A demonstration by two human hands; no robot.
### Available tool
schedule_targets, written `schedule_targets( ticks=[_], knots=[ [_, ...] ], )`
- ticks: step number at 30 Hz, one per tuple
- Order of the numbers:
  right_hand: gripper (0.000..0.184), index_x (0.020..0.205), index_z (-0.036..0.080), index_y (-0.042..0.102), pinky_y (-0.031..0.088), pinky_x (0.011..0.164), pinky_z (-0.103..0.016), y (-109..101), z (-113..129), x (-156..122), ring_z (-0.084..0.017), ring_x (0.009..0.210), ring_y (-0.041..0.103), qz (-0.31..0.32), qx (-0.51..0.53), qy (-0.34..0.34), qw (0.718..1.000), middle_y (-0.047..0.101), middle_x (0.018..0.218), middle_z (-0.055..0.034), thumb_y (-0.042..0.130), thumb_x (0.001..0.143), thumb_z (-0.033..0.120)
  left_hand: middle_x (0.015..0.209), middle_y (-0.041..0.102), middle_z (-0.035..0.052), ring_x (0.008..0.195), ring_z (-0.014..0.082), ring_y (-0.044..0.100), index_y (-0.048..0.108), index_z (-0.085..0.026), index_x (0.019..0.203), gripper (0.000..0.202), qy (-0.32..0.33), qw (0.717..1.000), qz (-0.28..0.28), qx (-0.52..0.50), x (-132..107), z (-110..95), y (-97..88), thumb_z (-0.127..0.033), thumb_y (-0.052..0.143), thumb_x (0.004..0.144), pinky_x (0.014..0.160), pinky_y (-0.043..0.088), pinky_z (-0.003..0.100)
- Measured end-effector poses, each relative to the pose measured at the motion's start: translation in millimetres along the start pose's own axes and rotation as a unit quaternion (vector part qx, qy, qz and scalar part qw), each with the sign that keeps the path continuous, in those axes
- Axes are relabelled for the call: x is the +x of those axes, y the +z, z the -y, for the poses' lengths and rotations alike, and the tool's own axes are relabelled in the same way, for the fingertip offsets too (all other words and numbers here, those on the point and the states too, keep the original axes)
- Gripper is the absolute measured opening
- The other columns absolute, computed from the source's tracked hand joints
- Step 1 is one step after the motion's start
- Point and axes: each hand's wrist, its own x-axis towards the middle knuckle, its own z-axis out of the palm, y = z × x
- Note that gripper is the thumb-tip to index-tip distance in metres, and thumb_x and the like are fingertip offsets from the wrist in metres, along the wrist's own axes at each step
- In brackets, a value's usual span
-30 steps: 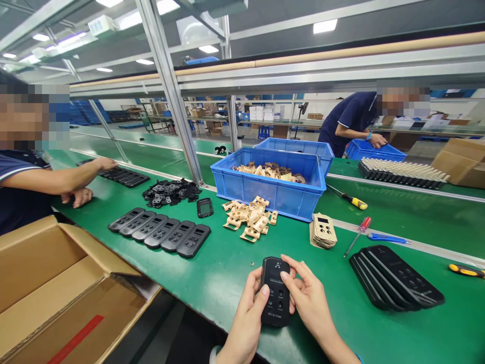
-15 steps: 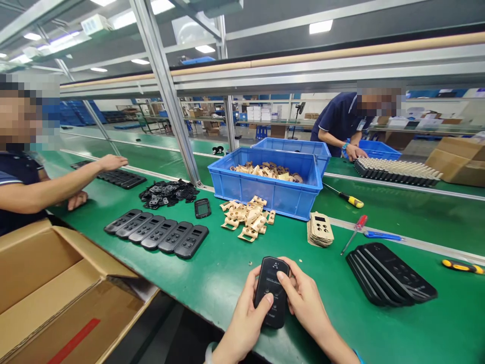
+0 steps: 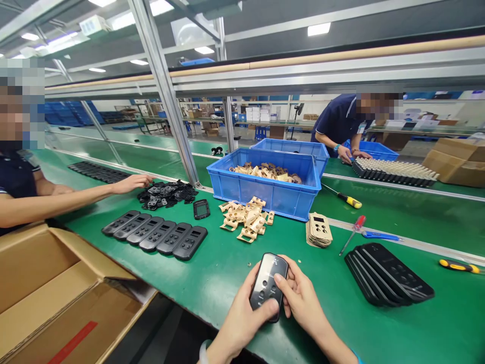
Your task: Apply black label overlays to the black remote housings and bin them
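A black handheld device casing (image 3: pixel 270 283) with a glossy front and several round holes is tilted up above the near edge of the green table. My left hand (image 3: pixel 246 308) grips its left side, thumb across the lower front. Around the right side wrap the fingers of my right hand (image 3: pixel 299 293), with its thumb pressed on the middle of the face. Just beyond lie a heap of curled beige backing pieces (image 3: pixel 250 217) and a neat stack of beige cut-out sheets (image 3: pixel 319 230). To the right sits a fanned stack of black front panels (image 3: pixel 390 275).
A row of black casings (image 3: pixel 155 233) lies left, before a pile of small black parts (image 3: pixel 166 194). A blue bin (image 3: pixel 265 189) stands behind. Screwdrivers (image 3: pixel 352 232) and a blue cutter (image 3: pixel 382 236) lie right. An open carton (image 3: pixel 76 303) is front left. Two co-workers reach over the table.
The casing has tipped in my hands, so its face now catches the light. My left thumb has slid lower. The left co-worker's hand has moved right to the small black parts.
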Motion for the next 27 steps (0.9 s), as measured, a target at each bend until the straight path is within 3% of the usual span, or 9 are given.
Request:
schedule_targets(
  ticks=[3,7,11,13,16,19,22,24,27],
  knots=[
    [0.059,0.129,0.017,0.045,0.042,0.034,-0.021,2.0,-0.4,-1.2,-0.011,0.039,0.050,-0.016,0.010,-0.010,1.000,0.063,0.071,-0.0022,0.060,0.085,0.054,0.135,0.056,0.0113,0.117,0.0287,0.056,0.033,-0.022,0.143,0.099,0.017,0.999,0.027,0.003,0.3,0.6,4.5,-0.028,0.086,0.060,0.093,0.049,0.033],
    [0.059,0.131,0.018,0.042,0.043,0.034,-0.021,3.7,1.9,-0.5,-0.010,0.040,0.049,0.000,0.040,-0.016,0.999,0.065,0.079,-0.0041,0.059,0.087,0.053,0.127,0.060,0.0117,0.101,0.0267,0.064,0.027,-0.023,0.147,0.097,0.025,0.998,0.045,-0.023,1.4,3.3,5.9,-0.034,0.082,0.067,0.084,0.052,0.034],
    [0.060,0.134,0.019,0.038,0.038,0.034,-0.019,3.1,-0.1,1.5,-0.008,0.039,0.046,0.007,0.047,-0.015,0.999,0.064,0.080,-0.0034,0.057,0.088,0.052,0.146,0.043,0.0108,0.117,0.0279,0.056,0.034,-0.026,0.144,0.076,0.028,0.999,0.009,0.012,2.2,4.6,0.5,-0.040,0.071,0.079,0.094,0.049,0.035],
    [0.057,0.134,0.019,0.040,0.042,0.040,-0.021,3.6,-2.8,1.0,-0.010,0.046,0.050,-0.008,0.017,-0.048,0.999,0.063,0.079,-0.0027,0.056,0.089,0.050,0.147,0.042,0.0129,0.102,0.0268,0.064,0.033,-0.026,0.144,0.073,-0.010,0.999,0.004,-0.033,2.9,3.5,0.1,-0.042,0.068,0.081,0.083,0.054,0.036],
    [0.053,0.134,0.019,0.042,0.051,0.060,-0.026,6.4,-1.8,-0.2,-0.016,0.065,0.059,-0.031,-0.043,-0.110,0.993,0.063,0.083,-0.0036,0.055,0.090,0.046,0.131,0.057,0.0165,0.075,0.0243,0.068,0.028,-0.024,0.145,0.085,-0.072,0.992,-0.002,-0.104,4.7,-0.1,7.2,-0.040,0.074,0.075,0.064,0.055,0.035],
    [0.052,0.132,0.020,0.041,0.050,0.063,-0.027,-0.5,14.1,5.0,-0.016,0.067,0.059,-0.033,-0.070,-0.121,0.990,0.061,0.082,-0.0013,0.056,0.088,0.044,0.135,0.055,0.0131,0.100,0.0299,0.065,0.026,-0.028,0.145,0.087,-0.076,0.989,-0.039,-0.123,8.7,-3.5,21.7,-0.044,0.074,0.074,0.074,0.055,0.036],
    [0.045,0.121,0.019,0.045,0.044,0.057,-0.023,-39.3,46.1,14.8,-0.013,0.060,0.054,-0.049,-0.102,-0.104,0.988,0.055,0.073,0.0040,0.058,0.085,0.042,0.145,0.045,0.0103,0.125,0.0296,0.051,0.021,-0.030,0.148,0.095,-0.047,0.990,0.020,-0.129,16.1,-4.7,37.0,-0.051,0.074,0.072,0.092,0.050,0.036],
    [0.041,0.115,0.018,0.049,0.041,0.055,-0.022,-85.1,70.7,17.3,-0.012,0.060,0.052,-0.081,-0.133,-0.097,0.983,0.053,0.071,0.0048,0.060,0.082,0.041,0.143,0.046,0.0136,0.127,0.0302,0.049,0.023,-0.027,0.148,0.101,-0.067,0.986,0.099,-0.117,22.6,-4.5,46.3,-0.053,0.078,0.068,0.098,0.046,0.037],
    [0.043,0.109,0.015,0.058,0.039,0.055,-0.023,-163.8,99.6,13.1,-0.013,0.061,0.050,-0.128,-0.175,-0.077,0.973,0.053,0.069,0.0044,0.066,0.076,0.042,0.138,0.050,0.0192,0.125,0.0308,0.052,0.029,-0.021,0.147,0.095,-0.156,0.963,0.191,-0.105,34.0,-3.1,63.9,-0.052,0.076,0.071,0.102,0.043,0.042]
  ],
)
